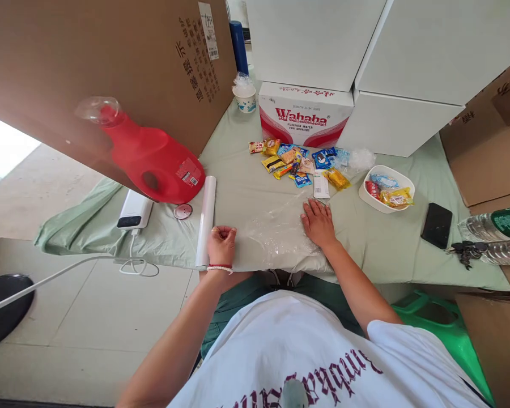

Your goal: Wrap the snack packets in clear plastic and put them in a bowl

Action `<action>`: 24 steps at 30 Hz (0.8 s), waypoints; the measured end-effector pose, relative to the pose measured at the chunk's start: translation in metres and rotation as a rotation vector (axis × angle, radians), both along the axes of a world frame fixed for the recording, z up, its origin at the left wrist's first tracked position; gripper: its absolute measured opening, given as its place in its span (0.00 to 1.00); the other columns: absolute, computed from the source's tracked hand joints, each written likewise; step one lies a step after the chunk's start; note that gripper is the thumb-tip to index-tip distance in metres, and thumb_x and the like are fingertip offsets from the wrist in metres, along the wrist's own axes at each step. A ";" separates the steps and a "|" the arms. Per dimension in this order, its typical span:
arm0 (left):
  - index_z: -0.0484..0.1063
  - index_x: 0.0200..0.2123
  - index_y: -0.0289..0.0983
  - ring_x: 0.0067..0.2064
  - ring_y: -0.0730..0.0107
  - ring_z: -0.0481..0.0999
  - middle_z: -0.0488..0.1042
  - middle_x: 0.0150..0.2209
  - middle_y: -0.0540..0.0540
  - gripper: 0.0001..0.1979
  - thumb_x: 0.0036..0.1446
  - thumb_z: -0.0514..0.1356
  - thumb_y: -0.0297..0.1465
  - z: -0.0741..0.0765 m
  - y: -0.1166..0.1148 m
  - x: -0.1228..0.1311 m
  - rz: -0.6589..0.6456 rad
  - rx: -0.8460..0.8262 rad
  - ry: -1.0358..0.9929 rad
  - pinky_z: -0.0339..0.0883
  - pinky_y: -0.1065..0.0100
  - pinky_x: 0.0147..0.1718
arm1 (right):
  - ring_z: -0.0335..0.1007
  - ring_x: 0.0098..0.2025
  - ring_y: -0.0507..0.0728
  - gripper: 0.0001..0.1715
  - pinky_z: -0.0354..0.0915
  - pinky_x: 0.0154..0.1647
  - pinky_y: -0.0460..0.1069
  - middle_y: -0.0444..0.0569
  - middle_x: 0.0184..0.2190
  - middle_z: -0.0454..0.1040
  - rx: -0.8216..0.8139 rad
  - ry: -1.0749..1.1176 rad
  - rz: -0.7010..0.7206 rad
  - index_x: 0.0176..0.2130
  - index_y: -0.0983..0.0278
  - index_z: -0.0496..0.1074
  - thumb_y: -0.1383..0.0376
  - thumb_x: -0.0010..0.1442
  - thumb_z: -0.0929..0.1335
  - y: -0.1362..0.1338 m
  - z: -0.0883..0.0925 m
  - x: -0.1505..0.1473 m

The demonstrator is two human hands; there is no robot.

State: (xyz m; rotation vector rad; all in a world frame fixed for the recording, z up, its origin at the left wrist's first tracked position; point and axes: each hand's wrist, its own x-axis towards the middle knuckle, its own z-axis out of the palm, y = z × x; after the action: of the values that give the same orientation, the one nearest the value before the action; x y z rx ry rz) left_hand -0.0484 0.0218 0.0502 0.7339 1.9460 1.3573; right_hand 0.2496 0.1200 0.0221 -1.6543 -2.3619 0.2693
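Observation:
A crumpled sheet of clear plastic film (276,229) lies over the green cloth near the table's front edge. My left hand (221,245) is closed at the film's left side, its fingertips pinched together on the film. Just left of that hand lies a white roll (208,209), pointing away from me. With fingers stretched out, my right hand (318,222) rests flat on the film's right part. Beyond it is a loose pile of wrapped snacks (296,161), with a white packet (321,185) closest to my right fingertips.
A white bowl (362,195) with wrapped snacks stands right, near a black phone (437,225) and plastic bottles (476,228). Left are a red jug (153,156), a power bank (135,208) with a cable and a round tin (182,211). A Wahaba-style printed carton (305,116) and paper cup (245,101) stand behind.

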 end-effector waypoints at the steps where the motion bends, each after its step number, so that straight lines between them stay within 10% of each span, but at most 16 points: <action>1: 0.69 0.32 0.40 0.28 0.71 0.67 0.69 0.26 0.53 0.11 0.54 0.70 0.33 0.006 0.001 0.006 0.019 0.027 0.043 0.59 0.68 0.29 | 0.50 0.75 0.67 0.32 0.41 0.75 0.68 0.57 0.74 0.58 0.003 0.002 -0.007 0.71 0.64 0.65 0.56 0.76 0.56 -0.002 -0.001 -0.001; 8: 0.78 0.39 0.43 0.57 0.47 0.75 0.80 0.47 0.38 0.06 0.59 0.66 0.37 0.015 0.021 0.075 -0.517 0.249 0.383 0.59 0.49 0.64 | 0.52 0.74 0.69 0.32 0.42 0.74 0.71 0.58 0.74 0.58 0.018 0.023 -0.070 0.70 0.63 0.65 0.56 0.75 0.57 -0.004 -0.002 -0.006; 15: 0.67 0.68 0.45 0.75 0.43 0.56 0.58 0.74 0.35 0.29 0.66 0.58 0.41 -0.024 0.026 0.037 -0.772 -0.003 0.767 0.27 0.35 0.72 | 0.62 0.68 0.71 0.28 0.58 0.67 0.66 0.60 0.68 0.67 -0.071 0.059 -0.145 0.62 0.64 0.74 0.56 0.73 0.59 0.009 0.017 0.029; 20: 0.61 0.73 0.46 0.76 0.40 0.53 0.50 0.76 0.35 0.35 0.65 0.59 0.47 -0.025 0.025 0.031 -0.851 0.003 0.840 0.22 0.33 0.71 | 0.71 0.51 0.69 0.29 0.67 0.54 0.61 0.64 0.45 0.80 -0.075 0.028 -0.202 0.45 0.65 0.81 0.54 0.74 0.57 0.078 0.057 0.014; 24: 0.60 0.73 0.47 0.76 0.40 0.53 0.50 0.76 0.36 0.36 0.65 0.60 0.48 -0.024 0.027 0.034 -0.858 -0.015 0.841 0.21 0.33 0.71 | 0.64 0.61 0.69 0.26 0.60 0.63 0.61 0.65 0.54 0.77 0.093 0.022 0.018 0.56 0.71 0.77 0.63 0.73 0.57 0.166 0.074 -0.038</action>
State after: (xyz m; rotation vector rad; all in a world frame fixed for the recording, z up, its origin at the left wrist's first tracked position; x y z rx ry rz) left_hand -0.0148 0.0484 0.0258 2.0654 1.7776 0.5080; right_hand 0.2115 0.2864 0.0961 -1.5809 -2.3367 0.1776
